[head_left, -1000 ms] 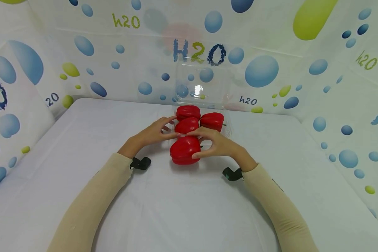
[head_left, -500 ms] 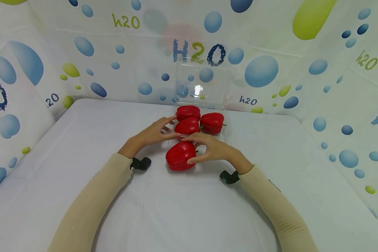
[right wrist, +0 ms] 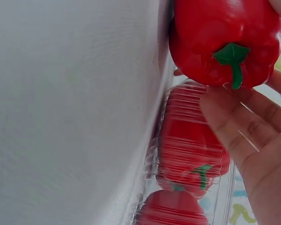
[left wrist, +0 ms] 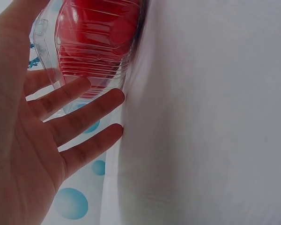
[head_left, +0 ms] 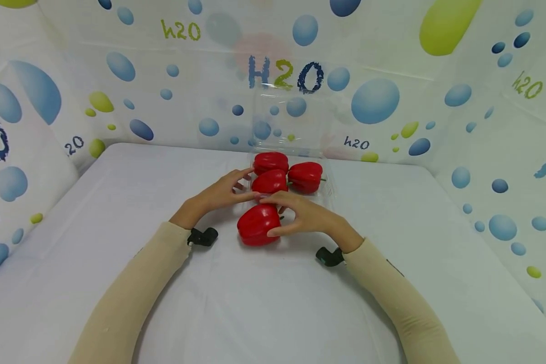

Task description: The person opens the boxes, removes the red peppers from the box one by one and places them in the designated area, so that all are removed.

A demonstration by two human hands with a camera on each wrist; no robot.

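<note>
Fingers of the right hand [head_left: 302, 215] curl round a glossy red bell pepper [head_left: 257, 225], thumb on its near side and fingertips over its top; the pepper sits on the desk [head_left: 273, 303] just in front of the clear box [head_left: 328, 188]. From the right wrist view its smooth skin and short green stem [right wrist: 232, 60] show plainly. Beside it, the left hand [head_left: 218, 194] lies with fingers straight and spread, fingertips [left wrist: 107, 101] touching the ribbed wall of that thin transparent plastic box. Inside the box, just beyond both hands, lie three more red peppers [head_left: 284, 172], packed against each other. Its hinged lid [head_left: 291, 119] stands upright behind them. Plain white cloth covers the desk, faintly creased. Beyond the hands, the backdrop [head_left: 377, 101] is printed with blue and lime bubbles and the writing "H2O" in large letters, with smaller "h2o" to either side. Beige sleeves [head_left: 132, 293] cover both forearms.
</note>
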